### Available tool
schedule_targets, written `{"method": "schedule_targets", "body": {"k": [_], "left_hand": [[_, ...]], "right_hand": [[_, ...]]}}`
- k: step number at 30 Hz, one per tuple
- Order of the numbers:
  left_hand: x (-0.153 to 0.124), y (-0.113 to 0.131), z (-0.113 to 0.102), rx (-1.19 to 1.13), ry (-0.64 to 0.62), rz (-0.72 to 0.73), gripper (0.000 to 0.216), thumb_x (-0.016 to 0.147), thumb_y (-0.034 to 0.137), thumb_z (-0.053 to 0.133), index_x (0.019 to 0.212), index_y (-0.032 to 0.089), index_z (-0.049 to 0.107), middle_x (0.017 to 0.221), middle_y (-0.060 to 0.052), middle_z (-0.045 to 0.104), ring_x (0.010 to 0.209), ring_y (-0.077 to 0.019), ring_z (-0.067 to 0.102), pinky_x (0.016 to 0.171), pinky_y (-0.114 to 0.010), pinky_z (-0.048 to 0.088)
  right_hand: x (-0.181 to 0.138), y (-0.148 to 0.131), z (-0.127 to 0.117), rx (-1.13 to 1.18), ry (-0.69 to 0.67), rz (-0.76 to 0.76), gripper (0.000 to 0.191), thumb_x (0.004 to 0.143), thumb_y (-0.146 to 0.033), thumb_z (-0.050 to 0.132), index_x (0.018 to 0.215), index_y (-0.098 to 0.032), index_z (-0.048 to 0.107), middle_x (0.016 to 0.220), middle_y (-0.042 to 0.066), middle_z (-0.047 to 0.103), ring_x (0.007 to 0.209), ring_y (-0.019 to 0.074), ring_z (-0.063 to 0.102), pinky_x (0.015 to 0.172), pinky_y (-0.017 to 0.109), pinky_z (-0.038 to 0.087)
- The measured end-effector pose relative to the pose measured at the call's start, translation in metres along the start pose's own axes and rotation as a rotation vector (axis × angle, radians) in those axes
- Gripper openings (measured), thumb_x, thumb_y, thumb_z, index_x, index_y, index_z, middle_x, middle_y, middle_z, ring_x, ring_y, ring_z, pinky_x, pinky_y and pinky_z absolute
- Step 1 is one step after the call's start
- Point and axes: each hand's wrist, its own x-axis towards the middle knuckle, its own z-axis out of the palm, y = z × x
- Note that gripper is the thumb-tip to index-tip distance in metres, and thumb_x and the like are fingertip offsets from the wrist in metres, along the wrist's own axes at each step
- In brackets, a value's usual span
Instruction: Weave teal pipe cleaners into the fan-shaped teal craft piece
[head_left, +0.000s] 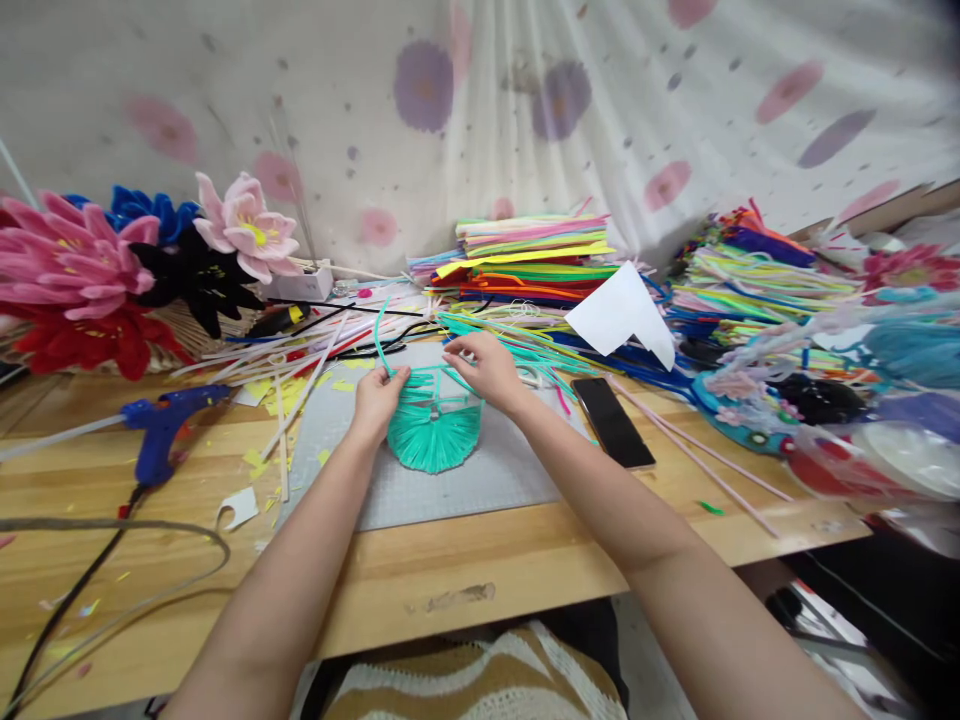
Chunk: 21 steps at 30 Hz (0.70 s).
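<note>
A rounded teal piece (435, 440) made of pipe cleaners lies on the grey cutting mat (465, 498), its strands fanned out from the middle. My left hand (379, 400) is closed at the piece's upper left edge, pinching a teal pipe cleaner (381, 335) whose free end sticks up past the fingers. My right hand (486, 370) hovers over the upper right edge with thumb and fingers curled together. What lies between those fingertips, if anything, is too small to make out. Loose teal pipe cleaners (540, 350) spread out behind my right hand.
A blue glue gun (169, 430) with a cord lies at left, below fuzzy flowers (82, 255). A phone (613, 422) rests right of the mat. Bundles of coloured pipe cleaners (532, 262) and a white paper piece (622, 315) are behind. Plastic-wrapped items (877, 460) crowd the right.
</note>
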Motion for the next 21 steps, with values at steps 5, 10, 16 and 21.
{"method": "schedule_targets", "body": {"k": [5,10,16,21], "left_hand": [[0.003,0.002,-0.004,-0.144,0.030,-0.025,0.039,0.047,0.043,0.074,0.070,0.013,0.063,0.062,-0.002,0.063,0.060,-0.0158,0.057,0.061,-0.029,0.045],[0.002,0.002,-0.003,-0.093,-0.012,-0.004,0.040,0.048,0.043,0.074,0.072,0.014,0.062,0.064,-0.001,0.062,0.059,-0.0143,0.056,0.061,-0.027,0.043],[0.001,0.003,-0.006,-0.009,0.012,0.020,0.038,0.051,0.044,0.071,0.073,0.014,0.061,0.065,-0.001,0.062,0.058,-0.0135,0.055,0.059,-0.026,0.043],[0.001,0.001,-0.006,0.010,0.029,0.014,0.037,0.052,0.043,0.070,0.073,0.014,0.061,0.066,-0.001,0.062,0.060,-0.0137,0.055,0.061,-0.026,0.043]], "right_hand": [[-0.013,0.002,0.023,0.325,-0.026,0.205,0.024,0.071,-0.038,0.057,0.071,-0.015,0.062,0.063,0.002,0.059,0.058,0.0106,0.049,0.058,0.023,0.037],[-0.001,0.003,0.042,0.712,0.016,0.542,0.022,0.066,-0.033,0.057,0.074,-0.013,0.060,0.071,0.002,0.062,0.052,0.0067,0.047,0.048,0.019,0.036],[0.003,-0.007,0.041,0.702,-0.029,0.521,0.023,0.062,-0.026,0.059,0.082,-0.016,0.059,0.069,0.000,0.062,0.056,0.0077,0.053,0.044,0.016,0.035],[0.000,-0.006,0.041,0.696,-0.061,0.507,0.027,0.066,-0.034,0.059,0.086,-0.016,0.056,0.077,0.002,0.063,0.063,0.0095,0.056,0.046,0.016,0.038]]}}
